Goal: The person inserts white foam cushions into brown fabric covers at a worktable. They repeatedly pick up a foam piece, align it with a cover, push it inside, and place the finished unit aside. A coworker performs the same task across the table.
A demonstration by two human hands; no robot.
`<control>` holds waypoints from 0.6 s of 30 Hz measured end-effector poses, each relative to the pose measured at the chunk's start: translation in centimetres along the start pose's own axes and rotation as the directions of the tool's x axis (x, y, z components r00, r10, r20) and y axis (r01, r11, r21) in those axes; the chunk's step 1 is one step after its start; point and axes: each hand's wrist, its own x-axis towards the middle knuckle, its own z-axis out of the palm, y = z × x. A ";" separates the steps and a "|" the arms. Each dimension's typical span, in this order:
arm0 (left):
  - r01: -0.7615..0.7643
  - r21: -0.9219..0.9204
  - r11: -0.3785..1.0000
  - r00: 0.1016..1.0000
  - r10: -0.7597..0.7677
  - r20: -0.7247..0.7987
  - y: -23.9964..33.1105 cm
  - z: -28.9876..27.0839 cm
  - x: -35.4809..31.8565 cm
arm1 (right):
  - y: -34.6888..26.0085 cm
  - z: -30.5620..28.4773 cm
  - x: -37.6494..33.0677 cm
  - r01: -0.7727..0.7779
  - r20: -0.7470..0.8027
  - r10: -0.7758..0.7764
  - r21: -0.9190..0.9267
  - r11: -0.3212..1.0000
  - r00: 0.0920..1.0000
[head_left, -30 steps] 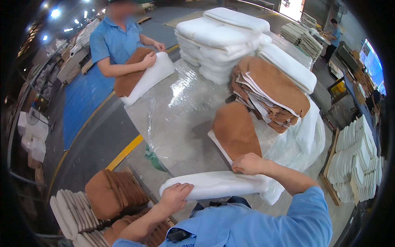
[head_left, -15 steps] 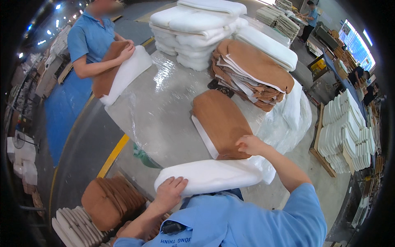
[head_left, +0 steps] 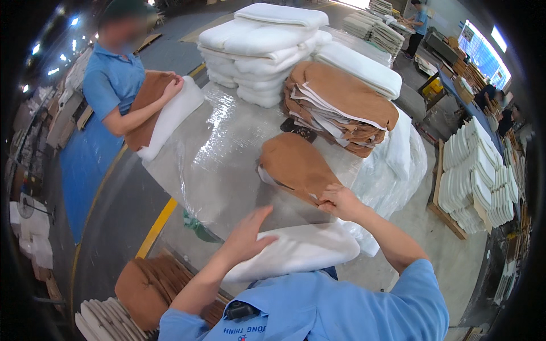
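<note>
- Right grip [head_left: 336, 200] pinches the brown cloth [head_left: 296, 163] by its near edge, rest just ahead
- Left grip [head_left: 248, 234] is open, white pad [head_left: 313, 247] just right
- One-sided pinch could twist the cloth, imo

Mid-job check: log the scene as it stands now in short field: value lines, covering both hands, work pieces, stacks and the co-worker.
Left hand: open, fingers extended, over the white pad; contact unclear
Right hand: gripping the near end of the brown cover
White pad: along the near edge of the grey table
Stacks: brown pile beyond the brown cover; white stack to that pile's left
Co-worker: at the table's left side, holding a brown-and-white piece
</note>
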 end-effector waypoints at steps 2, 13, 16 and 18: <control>-0.040 0.041 0.998 0.987 0.046 -0.153 1.7 0.5 4.5 | -1.9 -1.4 0.0 0.072 -0.080 -0.071 0.009 0.997 0.994; -0.299 0.169 0.939 0.892 0.338 -0.300 5.2 0.4 9.6 | -6.3 -4.4 -2.8 0.209 -0.297 -0.214 -0.048 0.977 0.931; -0.301 0.158 0.940 0.938 0.322 -0.125 4.2 0.5 8.8 | -6.5 -4.8 -3.3 0.146 -0.321 -0.135 0.012 0.989 0.937; -0.291 0.097 0.952 0.946 0.301 -0.121 4.7 0.8 7.6 | -6.4 -5.2 -3.8 0.044 -0.342 -0.008 0.098 0.994 0.940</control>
